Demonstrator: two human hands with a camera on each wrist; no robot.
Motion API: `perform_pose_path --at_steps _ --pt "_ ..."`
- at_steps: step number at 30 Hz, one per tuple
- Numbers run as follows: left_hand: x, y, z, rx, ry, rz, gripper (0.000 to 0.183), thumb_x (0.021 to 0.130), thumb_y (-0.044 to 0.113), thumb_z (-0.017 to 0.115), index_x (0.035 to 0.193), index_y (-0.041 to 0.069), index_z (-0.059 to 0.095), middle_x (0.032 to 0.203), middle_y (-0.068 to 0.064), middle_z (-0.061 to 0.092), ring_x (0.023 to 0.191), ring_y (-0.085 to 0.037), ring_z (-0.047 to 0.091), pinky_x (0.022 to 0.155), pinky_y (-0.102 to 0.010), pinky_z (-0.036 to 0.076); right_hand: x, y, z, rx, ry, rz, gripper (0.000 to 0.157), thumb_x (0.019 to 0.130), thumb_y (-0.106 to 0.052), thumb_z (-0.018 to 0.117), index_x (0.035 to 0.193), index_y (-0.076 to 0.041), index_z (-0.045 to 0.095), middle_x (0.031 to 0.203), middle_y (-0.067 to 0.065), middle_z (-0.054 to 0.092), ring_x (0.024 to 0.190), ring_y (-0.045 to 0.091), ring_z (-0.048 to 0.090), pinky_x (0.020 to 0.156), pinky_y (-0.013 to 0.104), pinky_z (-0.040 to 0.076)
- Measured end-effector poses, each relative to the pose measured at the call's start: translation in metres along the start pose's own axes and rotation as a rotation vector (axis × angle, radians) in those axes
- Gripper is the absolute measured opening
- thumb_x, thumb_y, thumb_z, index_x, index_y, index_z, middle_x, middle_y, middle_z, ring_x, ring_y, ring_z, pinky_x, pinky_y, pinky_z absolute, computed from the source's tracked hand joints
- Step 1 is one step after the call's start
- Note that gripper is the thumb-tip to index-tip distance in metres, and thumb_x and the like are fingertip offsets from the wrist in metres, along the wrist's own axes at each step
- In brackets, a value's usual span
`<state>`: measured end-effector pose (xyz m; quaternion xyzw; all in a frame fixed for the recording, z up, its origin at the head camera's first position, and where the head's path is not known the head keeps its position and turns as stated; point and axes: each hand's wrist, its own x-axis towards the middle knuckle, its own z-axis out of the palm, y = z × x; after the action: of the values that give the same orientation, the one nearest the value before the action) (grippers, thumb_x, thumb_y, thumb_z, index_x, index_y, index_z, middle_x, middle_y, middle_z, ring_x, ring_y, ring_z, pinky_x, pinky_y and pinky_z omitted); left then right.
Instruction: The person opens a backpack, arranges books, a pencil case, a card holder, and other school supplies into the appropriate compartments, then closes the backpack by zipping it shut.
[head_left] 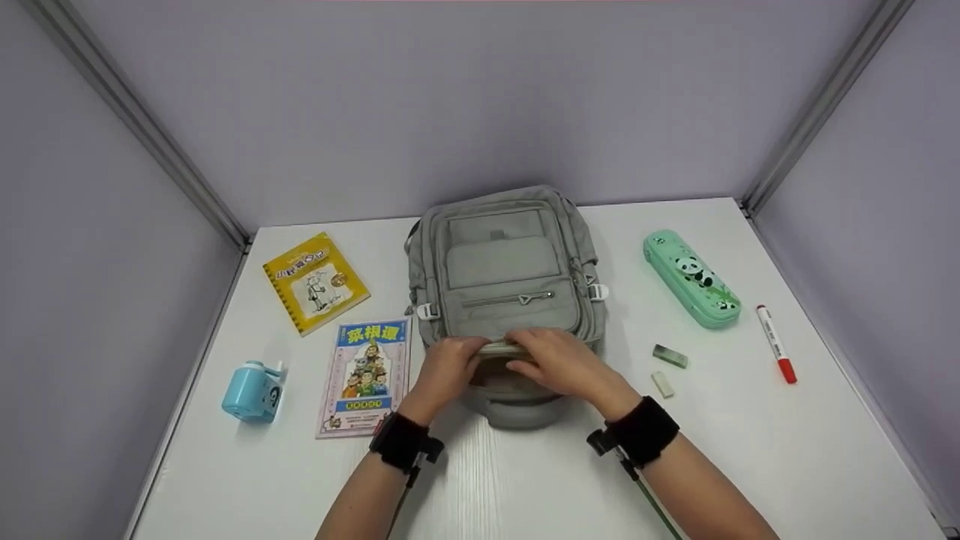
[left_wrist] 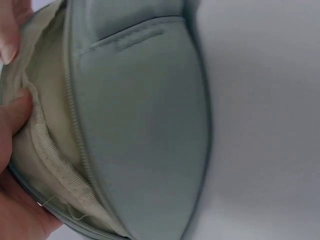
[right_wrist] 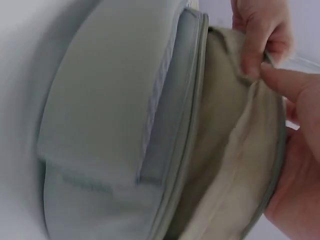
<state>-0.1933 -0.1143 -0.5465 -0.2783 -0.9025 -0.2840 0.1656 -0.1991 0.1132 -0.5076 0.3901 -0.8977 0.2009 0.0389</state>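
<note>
A grey backpack (head_left: 502,262) lies on the table with its top toward me, the main zip undone. My left hand (head_left: 444,373) grips the front edge of the opening, thumb on the beige lining (left_wrist: 55,120) and fingers outside. Close beside it, my right hand (head_left: 564,366) pinches the same edge, its thumb (right_wrist: 287,82) over the lining. Between the lifted edge and the back panel with the top handle (head_left: 525,415), the opening gapes. Deep inside, the bag is in shadow.
Left of the backpack lie a yellow book (head_left: 315,283), a pink-and-blue book (head_left: 365,379) and a blue pencil sharpener (head_left: 251,391). To its right are a green panda pencil case (head_left: 690,277), a dark green eraser (head_left: 670,356), a pale eraser (head_left: 662,384) and a red-capped marker (head_left: 775,341).
</note>
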Motion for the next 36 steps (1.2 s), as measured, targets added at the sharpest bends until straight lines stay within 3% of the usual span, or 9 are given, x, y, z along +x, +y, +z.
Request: perform_pose_path --at_steps 4,9,18,22,28,33,36 --pt "0.008 0.0 -0.013 -0.036 0.053 -0.017 0.019 0.089 -0.004 0.064 0.102 0.006 0.072 0.091 -0.008 0.073 0.08 -0.026 0.07 0.069 -0.04 0.055 -0.008 0.018 -0.011 0.04 0.062 0.024 0.046 0.094 -0.036 0.067 0.132 -0.011 0.057 0.12 0.007 0.065 0.109 0.025 0.061 0.092 0.043 0.048" --pt "0.015 -0.002 -0.028 -0.103 0.09 -0.041 0.024 0.088 -0.009 0.061 0.106 0.004 0.072 0.098 -0.011 0.073 0.088 -0.027 0.07 0.075 -0.042 0.054 -0.017 0.04 -0.022 0.111 0.103 0.052 0.049 0.092 -0.038 0.07 0.131 -0.011 0.06 0.123 0.004 0.063 0.113 0.023 0.06 0.094 0.042 0.047" --pt "0.033 -0.008 -0.047 -0.229 0.103 -0.081 0.026 0.093 -0.008 0.057 0.109 0.005 0.072 0.104 -0.011 0.07 0.097 -0.024 0.067 0.082 -0.041 0.052 -0.019 0.065 -0.03 0.141 0.072 0.1 0.048 0.093 -0.039 0.067 0.134 -0.016 0.06 0.134 0.004 0.058 0.127 0.024 0.05 0.103 0.044 0.04" --pt "0.039 -0.009 -0.051 -0.245 0.099 -0.111 0.026 0.094 -0.008 0.056 0.11 0.004 0.072 0.106 -0.012 0.069 0.098 -0.025 0.066 0.082 -0.041 0.052 -0.012 0.069 -0.033 0.169 0.078 0.112 0.045 0.095 -0.027 0.068 0.136 -0.012 0.058 0.134 0.008 0.058 0.123 0.026 0.054 0.099 0.044 0.044" --pt "0.046 -0.011 -0.057 -0.223 0.135 -0.144 0.021 0.094 -0.005 0.057 0.104 0.006 0.072 0.1 -0.008 0.07 0.093 -0.022 0.066 0.081 -0.041 0.052 0.007 0.07 -0.036 0.178 0.164 0.138 0.032 0.093 -0.005 0.065 0.125 -0.004 0.066 0.12 0.014 0.067 0.107 0.029 0.063 0.09 0.045 0.049" --pt "0.046 -0.013 -0.06 -0.159 0.151 -0.169 0.021 0.095 -0.003 0.058 0.107 0.009 0.071 0.103 -0.007 0.07 0.095 -0.022 0.066 0.082 -0.042 0.052 0.023 0.068 -0.037 0.124 0.233 0.194 0.024 0.095 -0.007 0.064 0.118 -0.004 0.07 0.104 0.013 0.072 0.075 0.023 0.061 0.07 0.042 0.05" --pt "0.044 -0.016 -0.062 -0.17 0.157 -0.178 0.02 0.098 0.004 0.058 0.113 0.009 0.069 0.105 -0.007 0.07 0.095 -0.022 0.066 0.081 -0.042 0.052 0.032 0.067 -0.037 0.068 0.279 0.21 0.021 0.096 -0.015 0.065 0.114 -0.007 0.071 0.093 0.012 0.072 0.066 0.024 0.06 0.064 0.042 0.049"
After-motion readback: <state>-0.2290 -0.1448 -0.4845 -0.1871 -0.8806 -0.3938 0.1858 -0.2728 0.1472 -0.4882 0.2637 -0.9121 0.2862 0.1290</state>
